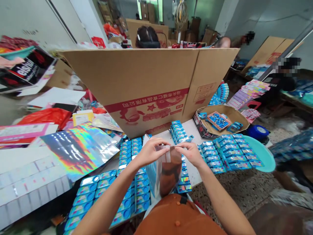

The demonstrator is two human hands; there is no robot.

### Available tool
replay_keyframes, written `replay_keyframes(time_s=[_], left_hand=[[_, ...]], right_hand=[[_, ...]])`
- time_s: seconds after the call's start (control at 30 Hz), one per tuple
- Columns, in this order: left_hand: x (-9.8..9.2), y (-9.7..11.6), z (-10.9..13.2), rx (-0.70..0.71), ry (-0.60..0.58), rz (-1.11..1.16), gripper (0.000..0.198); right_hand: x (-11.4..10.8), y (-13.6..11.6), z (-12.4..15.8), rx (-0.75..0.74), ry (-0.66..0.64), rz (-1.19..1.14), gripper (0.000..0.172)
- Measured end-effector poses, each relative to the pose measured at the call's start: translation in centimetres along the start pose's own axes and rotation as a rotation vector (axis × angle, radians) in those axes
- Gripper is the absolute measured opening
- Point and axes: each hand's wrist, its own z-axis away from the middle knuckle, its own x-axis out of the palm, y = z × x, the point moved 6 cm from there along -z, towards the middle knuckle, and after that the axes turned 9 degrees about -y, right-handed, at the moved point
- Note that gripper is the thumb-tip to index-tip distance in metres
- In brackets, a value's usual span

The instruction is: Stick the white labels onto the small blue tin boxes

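A clear plastic bag (168, 173) hangs upright in front of my chest, its top edge level with my fingers. My left hand (154, 150) pinches that edge from the left, thumb against fingertips. From the right, my right hand (190, 152) pinches the same edge a short way off. Rows of small blue packs (141, 186) lie on the table to the left of the bag. Another column of blue packs (178, 130) stands just beyond my hands, and more blue packs (232, 151) are stacked to the right. Whether the bag holds anything is hard to tell.
A tall cardboard sheet (151, 85) stands across the table's far side. An open carton (207, 130) with small blue items sits at the right, near a turquoise tray (267, 156). Shiny holographic sheets (83, 147) lie left. Other people are beyond the cardboard and at the right.
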Motion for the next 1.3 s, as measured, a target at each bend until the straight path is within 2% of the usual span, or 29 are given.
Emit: replay_keyframes(time_s=[0.13, 0.23, 0.37, 0.43, 0.6, 0.73, 0.9, 1.07, 1.2, 1.3], left_hand=[[0.2, -0.4, 0.3, -0.037, -0.022, -0.036, 0.025], [0.4, -0.6, 0.3, -0.040, -0.042, -0.045, 0.025], [0.8, -0.3, 0.4, -0.004, -0.045, -0.087, 0.025], [1.0, 0.1, 0.5, 0.021, -0.056, -0.133, 0.026], [1.1, 1.3, 0.8, 0.061, -0.023, -0.237, 0.024], [0.8, 1.8, 0.9, 0.074, -0.002, -0.231, 0.023], [0.3, 2.1, 1.2, -0.003, 0.030, -0.125, 0.029], [0.2, 1.5, 1.4, -0.063, 0.033, -0.016, 0.036], [0.2, 1.1, 1.4, -0.077, 0.031, 0.035, 0.034], [-0.1, 1.6, 1.6, -0.059, 0.040, 0.021, 0.033]], right_hand=[[0.6, 0.5, 0.3, 0.011, 0.023, -0.047, 0.016], [0.8, 0.0, 0.5, -0.027, 0.020, 0.035, 0.015], [0.4, -3.2, 1.2, -0.305, 0.116, 0.458, 0.022], [0.8, -4.7, 1.7, -0.443, 0.110, 0.677, 0.024], [1.5, -6.2, 2.2, -0.563, 0.033, 0.955, 0.018], [1.6, -6.8, 3.0, -0.645, 0.106, 1.010, 0.021], [1.9, -6.8, 4.2, -0.732, 0.190, 1.035, 0.029], [2.4, -6.8, 5.0, -0.817, 0.259, 1.046, 0.031], [2.7, -6.7, 4.9, -0.810, 0.260, 1.027, 0.030], [2.7, -6.9, 4.6, -0.795, 0.269, 0.956, 0.032]])
